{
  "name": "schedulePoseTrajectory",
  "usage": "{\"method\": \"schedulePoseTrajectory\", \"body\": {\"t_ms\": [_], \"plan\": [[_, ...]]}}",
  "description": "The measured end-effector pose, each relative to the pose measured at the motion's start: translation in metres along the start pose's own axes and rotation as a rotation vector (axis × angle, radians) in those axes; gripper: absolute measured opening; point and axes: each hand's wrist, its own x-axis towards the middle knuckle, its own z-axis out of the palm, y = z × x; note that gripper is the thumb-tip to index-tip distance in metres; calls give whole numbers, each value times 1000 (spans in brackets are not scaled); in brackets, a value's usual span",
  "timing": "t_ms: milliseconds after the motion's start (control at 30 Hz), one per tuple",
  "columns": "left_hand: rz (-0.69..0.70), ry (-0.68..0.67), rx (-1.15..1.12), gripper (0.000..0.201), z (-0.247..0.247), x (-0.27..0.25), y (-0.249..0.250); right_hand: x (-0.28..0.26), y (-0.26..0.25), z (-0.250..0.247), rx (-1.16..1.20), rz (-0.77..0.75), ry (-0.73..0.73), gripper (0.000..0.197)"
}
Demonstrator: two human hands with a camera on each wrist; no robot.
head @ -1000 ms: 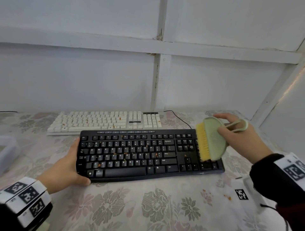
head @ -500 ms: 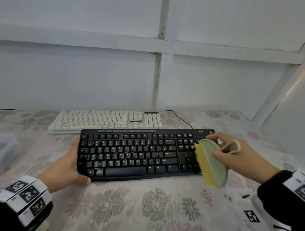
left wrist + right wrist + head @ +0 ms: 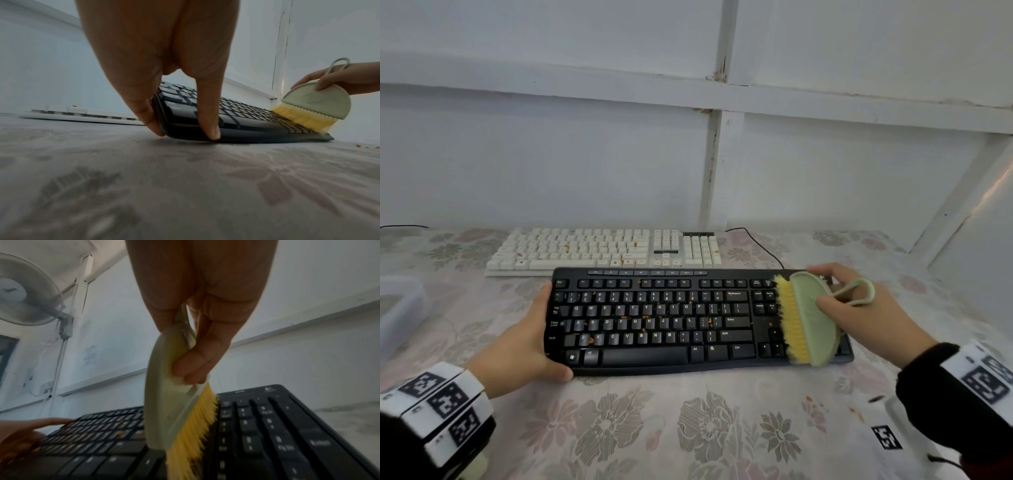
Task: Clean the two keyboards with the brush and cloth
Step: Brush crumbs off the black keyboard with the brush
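right hand (image 3: 859, 308) gripping brush (image 3: 813, 322), bristles on black keyboard (image 3: 654, 322)

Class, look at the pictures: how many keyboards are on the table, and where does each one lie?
2. The black keyboard lies nearest the person, held at its left end by the left hand. The white keyboard lies just behind it, toward the wall.

Matt black plastic keyboard (image 3: 654, 318); smooth plastic brush (image 3: 812, 322); floral cloth table cover (image 3: 688, 428).
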Motion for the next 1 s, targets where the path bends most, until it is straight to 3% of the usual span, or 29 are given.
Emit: {"method": "schedulePoseTrajectory", "body": {"t_ms": [133,400,700,800,1000], "plan": [[17,18,8,127,0,0,2,-11,5,-3,32,15,-59,35],[16,7,-13,127,-1,-1,2,16,-5,-12,81,-25,113,38],[16,-6,0,127,0,0,2,-18,4,5,45,0,-101,39],[10,-3,-2,127,0,-1,3,-13,-7,-6,47,-34,-44,36],[12,9,-6,126,-1,-3,6,21,-21,-14,92,-69,220,40]]}}
